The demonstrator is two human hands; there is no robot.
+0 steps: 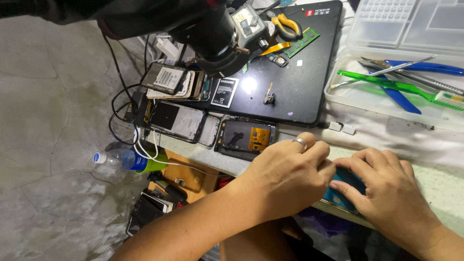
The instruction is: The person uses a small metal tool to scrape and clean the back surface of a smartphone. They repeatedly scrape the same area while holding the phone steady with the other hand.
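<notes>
In the head view, a blue phone (345, 186) lies flat at the near edge of the workbench (435, 181), between the person's two hands and mostly hidden by them. The left hand (285, 179), a ring on one finger, covers its left end with fingers curled together. The right hand (391, 193) presses loosely spread fingers (355, 166) on its right part. Only a glossy blue strip with a pale metal edge shows. An opened phone frame (246, 137) lies just beyond.
</notes>
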